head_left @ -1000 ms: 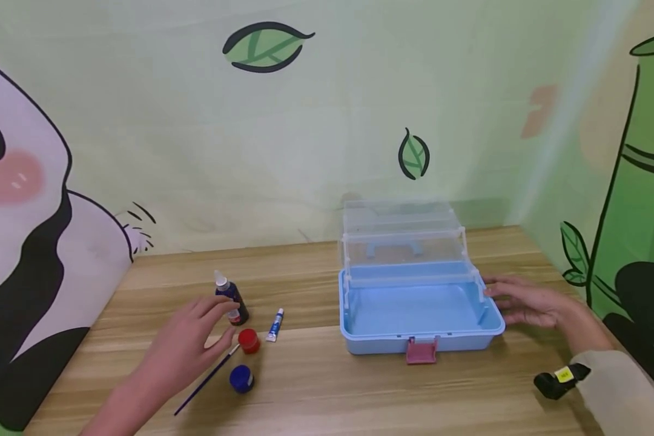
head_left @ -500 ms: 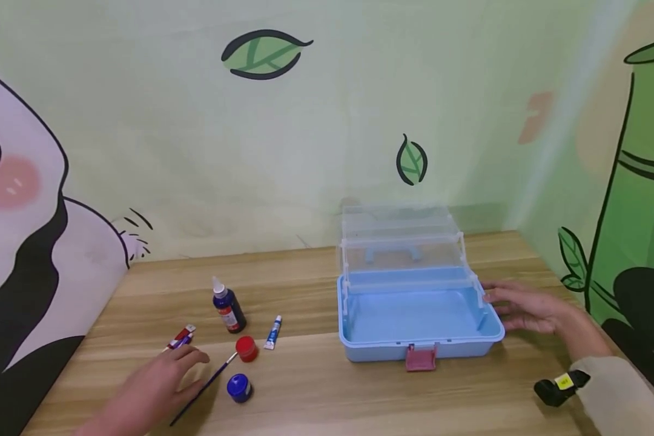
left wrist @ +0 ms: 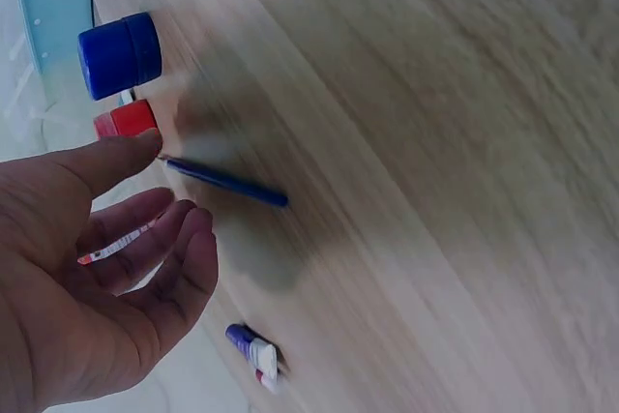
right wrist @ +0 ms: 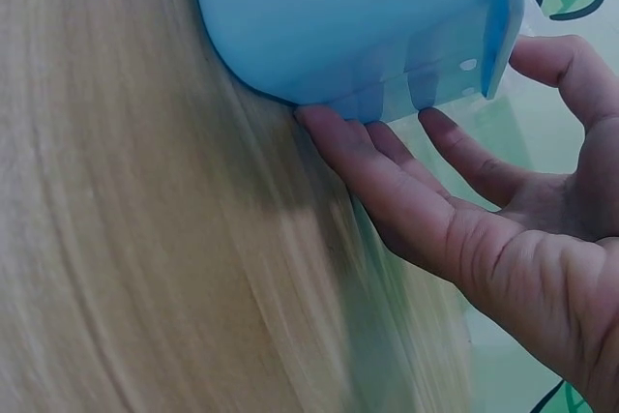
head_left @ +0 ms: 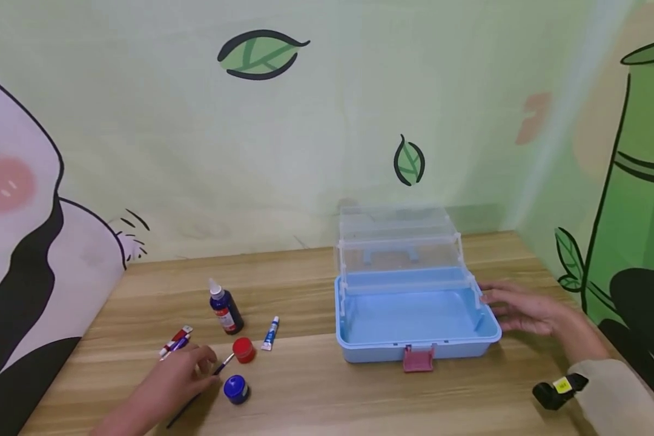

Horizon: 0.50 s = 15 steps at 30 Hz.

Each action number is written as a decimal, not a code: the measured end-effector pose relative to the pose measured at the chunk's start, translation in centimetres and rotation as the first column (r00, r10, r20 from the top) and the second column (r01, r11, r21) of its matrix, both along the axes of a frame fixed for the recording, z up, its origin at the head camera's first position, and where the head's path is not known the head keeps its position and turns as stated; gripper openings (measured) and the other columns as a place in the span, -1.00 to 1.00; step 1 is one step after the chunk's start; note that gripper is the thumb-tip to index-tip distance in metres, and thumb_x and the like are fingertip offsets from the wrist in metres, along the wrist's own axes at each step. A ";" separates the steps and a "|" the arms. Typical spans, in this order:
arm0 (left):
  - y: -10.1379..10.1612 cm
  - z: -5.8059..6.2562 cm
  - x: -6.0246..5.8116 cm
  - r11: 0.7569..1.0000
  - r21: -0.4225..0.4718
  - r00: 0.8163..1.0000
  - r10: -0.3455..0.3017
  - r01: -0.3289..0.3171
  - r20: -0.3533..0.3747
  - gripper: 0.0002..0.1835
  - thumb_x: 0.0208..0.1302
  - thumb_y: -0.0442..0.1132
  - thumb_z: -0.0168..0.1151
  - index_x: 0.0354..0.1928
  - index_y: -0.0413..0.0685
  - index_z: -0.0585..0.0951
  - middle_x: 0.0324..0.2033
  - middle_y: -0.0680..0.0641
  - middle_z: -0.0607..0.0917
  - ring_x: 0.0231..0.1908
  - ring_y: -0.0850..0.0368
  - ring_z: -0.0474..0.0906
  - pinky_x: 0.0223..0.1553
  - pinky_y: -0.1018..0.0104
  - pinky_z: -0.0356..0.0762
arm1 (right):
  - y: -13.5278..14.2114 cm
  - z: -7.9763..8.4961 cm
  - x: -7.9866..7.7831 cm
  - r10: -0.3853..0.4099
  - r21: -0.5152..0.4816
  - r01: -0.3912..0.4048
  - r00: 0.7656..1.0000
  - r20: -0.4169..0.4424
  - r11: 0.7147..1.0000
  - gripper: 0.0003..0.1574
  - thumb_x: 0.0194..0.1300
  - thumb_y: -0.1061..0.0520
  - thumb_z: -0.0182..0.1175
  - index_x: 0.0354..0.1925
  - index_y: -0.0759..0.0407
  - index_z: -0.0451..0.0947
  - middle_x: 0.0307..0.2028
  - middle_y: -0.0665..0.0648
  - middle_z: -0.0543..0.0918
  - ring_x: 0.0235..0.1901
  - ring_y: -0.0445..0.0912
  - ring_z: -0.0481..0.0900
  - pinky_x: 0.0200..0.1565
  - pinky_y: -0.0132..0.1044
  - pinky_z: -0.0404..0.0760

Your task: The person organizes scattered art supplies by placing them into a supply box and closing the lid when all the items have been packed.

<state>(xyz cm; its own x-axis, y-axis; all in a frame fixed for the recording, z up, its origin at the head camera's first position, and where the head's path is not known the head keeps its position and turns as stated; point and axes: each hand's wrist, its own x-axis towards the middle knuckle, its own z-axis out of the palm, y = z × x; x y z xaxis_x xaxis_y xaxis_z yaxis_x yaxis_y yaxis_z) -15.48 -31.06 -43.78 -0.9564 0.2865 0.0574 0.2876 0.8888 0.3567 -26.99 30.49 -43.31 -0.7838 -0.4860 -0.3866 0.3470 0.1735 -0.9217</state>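
My left hand [head_left: 171, 378] is over a thin dark-blue paintbrush [left wrist: 227, 182] on the table, overlapping its middle in the head view. In the left wrist view its thumb and loosely bent fingers stand apart, with nothing between them. A red-lidded paint jar [head_left: 243, 350] lies just beyond the brush tip; a blue paint jar [head_left: 237, 389] stands to the right. Two small paint tubes, one red [head_left: 175, 340] and one purple [head_left: 177, 346], lie left of the hand. My right hand [right wrist: 484, 200] touches the side of a light-blue plastic case [head_left: 414, 318] with its fingertips.
The case's clear lid [head_left: 398, 227] and tray are folded back, and its pink latch [head_left: 418, 360] hangs at the front. A dark-blue bottle [head_left: 226, 312] with a white nozzle and a blue paint tube [head_left: 270, 333] are behind the jars. A printed wall [head_left: 305, 139] backs the table.
My left hand has come back from in front of the bottle, uncovering the red and purple tubes, then shifted right over the brush. My right hand stays at the case.
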 end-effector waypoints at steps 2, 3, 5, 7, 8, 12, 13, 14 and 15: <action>0.0 -0.2 -0.3 1.000 -0.001 1.000 -0.024 0.024 0.011 -0.81 -0.05 -0.20 0.47 -0.42 0.02 0.61 -0.54 0.15 0.53 -0.52 0.38 0.40 -0.50 0.44 0.39 | -0.1 0.0 -0.1 -0.004 0.003 0.004 1.000 0.008 1.000 -0.01 0.40 0.09 -0.01 0.43 0.37 -0.44 0.33 0.56 0.00 0.08 0.10 0.47 0.02 0.14 0.49; 0.0 -0.2 -0.4 0.999 -0.005 0.999 -0.034 0.034 0.011 -0.82 -0.06 -0.21 0.46 -0.44 0.03 0.61 -0.56 0.16 0.52 -0.52 0.38 0.38 -0.51 0.44 0.38 | -0.1 0.1 -0.1 -0.005 0.005 0.005 1.000 0.010 1.000 0.00 0.40 0.09 0.00 0.43 0.37 -0.44 0.33 0.57 0.00 0.07 0.10 0.47 0.02 0.14 0.49; 0.0 -0.3 -0.7 0.999 -0.007 0.999 -0.047 0.047 0.013 -0.83 -0.06 -0.23 0.46 -0.48 0.05 0.60 -0.59 0.19 0.51 -0.55 0.41 0.35 -0.52 0.45 0.36 | -0.1 0.1 -0.2 -0.007 0.006 0.007 1.000 0.011 1.000 0.00 0.40 0.09 -0.01 0.43 0.37 -0.44 0.33 0.57 -0.01 0.07 0.10 0.47 0.02 0.14 0.49; 0.0 -0.2 -0.9 0.998 -0.002 0.998 -0.063 0.063 0.000 -0.84 -0.07 -0.27 0.45 -0.50 0.05 0.59 -0.62 0.22 0.51 -0.56 0.43 0.35 -0.53 0.45 0.36 | -0.2 0.2 -0.3 -0.001 0.004 0.001 1.000 0.003 1.000 -0.02 0.41 0.09 -0.02 0.43 0.37 -0.44 0.33 0.56 -0.01 0.09 0.09 0.46 0.03 0.13 0.49; 0.0 -0.2 -0.9 0.997 -0.002 0.997 -0.071 0.071 -0.012 -0.84 -0.07 -0.30 0.44 -0.51 0.04 0.59 -0.62 0.22 0.52 -0.57 0.44 0.35 -0.54 0.44 0.36 | -0.2 0.2 -0.3 0.004 0.002 -0.004 1.000 0.001 1.000 -0.02 0.41 0.09 -0.02 0.43 0.37 -0.43 0.33 0.56 -0.01 0.09 0.09 0.46 0.03 0.13 0.49; 0.4 -0.1 -1.1 0.997 0.004 0.997 -0.075 0.075 -0.022 -0.84 -0.07 -0.38 0.41 -0.52 0.02 0.60 -0.64 0.22 0.55 -0.58 0.44 0.38 -0.54 0.44 0.39 | -0.3 0.2 -0.4 0.012 0.000 -0.012 1.000 0.009 1.000 -0.02 0.41 0.08 -0.02 0.43 0.35 -0.43 0.34 0.54 0.01 0.10 0.07 0.45 0.04 0.13 0.48; 0.5 -0.1 -1.2 0.998 0.003 0.997 -0.069 0.069 -0.019 -0.84 -0.07 -0.38 0.40 -0.52 0.01 0.61 -0.64 0.20 0.56 -0.59 0.43 0.39 -0.54 0.44 0.40 | -0.3 0.2 -0.4 0.009 0.000 -0.009 1.000 0.015 1.000 -0.02 0.41 0.08 -0.02 0.43 0.35 -0.43 0.33 0.53 0.01 0.10 0.07 0.45 0.04 0.13 0.48; 0.8 -0.2 -1.3 0.999 0.003 0.999 -0.052 0.052 -0.007 -0.85 -0.07 -0.39 0.40 -0.51 0.00 0.61 -0.64 0.19 0.56 -0.59 0.41 0.39 -0.54 0.44 0.40 | -0.2 0.2 -0.3 0.011 0.002 -0.011 1.000 0.013 1.000 -0.01 0.41 0.08 -0.02 0.43 0.36 -0.45 0.33 0.54 0.01 0.09 0.08 0.46 0.03 0.13 0.49; 1.0 -0.2 -1.3 0.999 0.003 0.999 -0.035 0.035 0.004 -0.85 -0.07 -0.39 0.40 -0.51 -0.01 0.61 -0.64 0.18 0.56 -0.59 0.40 0.40 -0.55 0.43 0.40 | -0.1 0.2 -0.3 0.007 0.003 -0.007 1.000 0.015 1.000 -0.01 0.41 0.08 -0.02 0.43 0.36 -0.45 0.32 0.54 0.02 0.08 0.08 0.46 0.03 0.13 0.49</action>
<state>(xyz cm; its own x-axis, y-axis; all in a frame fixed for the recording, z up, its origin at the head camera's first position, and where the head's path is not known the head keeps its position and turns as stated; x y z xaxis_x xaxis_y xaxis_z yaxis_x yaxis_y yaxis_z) -16.80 -30.05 -44.00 -0.9461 0.3193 0.0543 0.3168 0.8771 0.3610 -27.28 30.36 -43.16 -0.7744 -0.4905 -0.3996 0.3596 0.1785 -0.9159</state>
